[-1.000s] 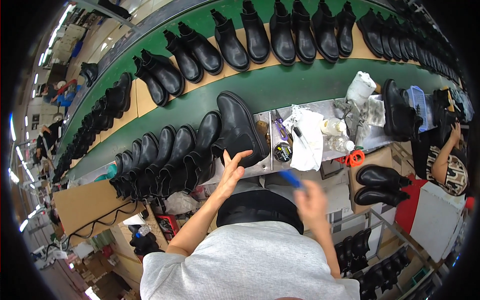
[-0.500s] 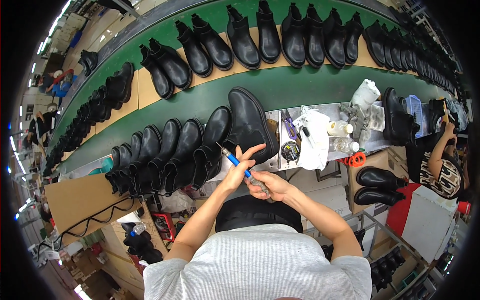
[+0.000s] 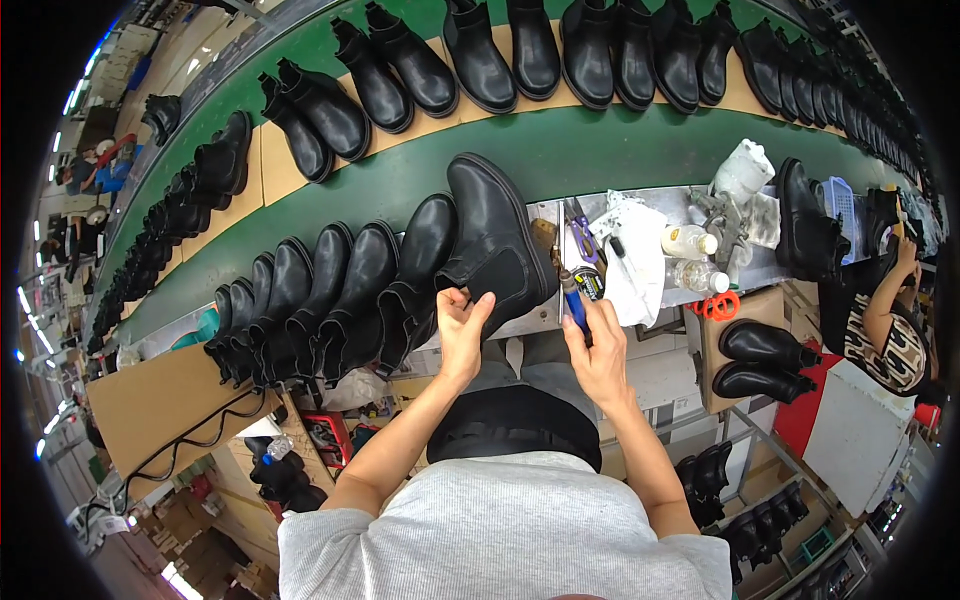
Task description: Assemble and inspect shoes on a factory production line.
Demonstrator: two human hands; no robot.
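A black leather ankle boot (image 3: 490, 215) lies on the bench edge in front of me, toe pointing away. My left hand (image 3: 462, 335) is closed at the boot's near end, thumb and fingers pinching the edge of its shaft. In my right hand (image 3: 600, 352) is a slim blue pen-like tool (image 3: 573, 300) with a metal end pointing away from me, just right of the boot's sole. The tool's lower part is hidden in my fingers. Purple-handled scissors (image 3: 580, 235) and a round black-and-yellow container (image 3: 588, 283) lie close beyond the tool.
Several black boots (image 3: 350, 285) lean in a row to my left. More boots (image 3: 535, 50) stand on the green conveyor (image 3: 640, 150). A white cloth (image 3: 635, 270) and clear bottles (image 3: 690, 240) are to the right. A co-worker's arm (image 3: 885, 300) shows at far right.
My hands have parted. The left hand has gone from the tool to the boot's shaft; the right has moved right and up with the blue tool, its tip now pointing away.
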